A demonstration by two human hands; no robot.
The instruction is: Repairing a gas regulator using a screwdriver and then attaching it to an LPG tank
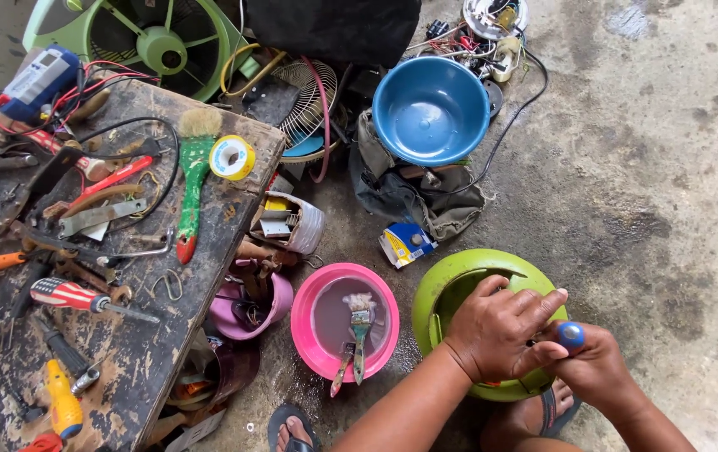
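Observation:
My left hand point(500, 326) rests on top of a lime green round housing point(451, 289) that stands on the concrete floor, fingers spread across its rim. My right hand point(597, 368) is closed around a tool with a blue rounded handle end point(571, 335), held against the housing just beside my left fingers. The tool's tip is hidden behind my left hand. To the left sits a pink bowl point(313, 293) holding cloudy liquid and two paint brushes point(359, 322).
A worn wooden bench point(150, 351) at left carries screwdrivers, pliers, a green brush point(192, 167), a tape roll point(232, 157) and a multimeter point(37, 79). A blue bowl point(430, 109), fan parts point(162, 42), wires and a small blue box point(407, 243) lie around. My sandalled foot point(292, 427) is below.

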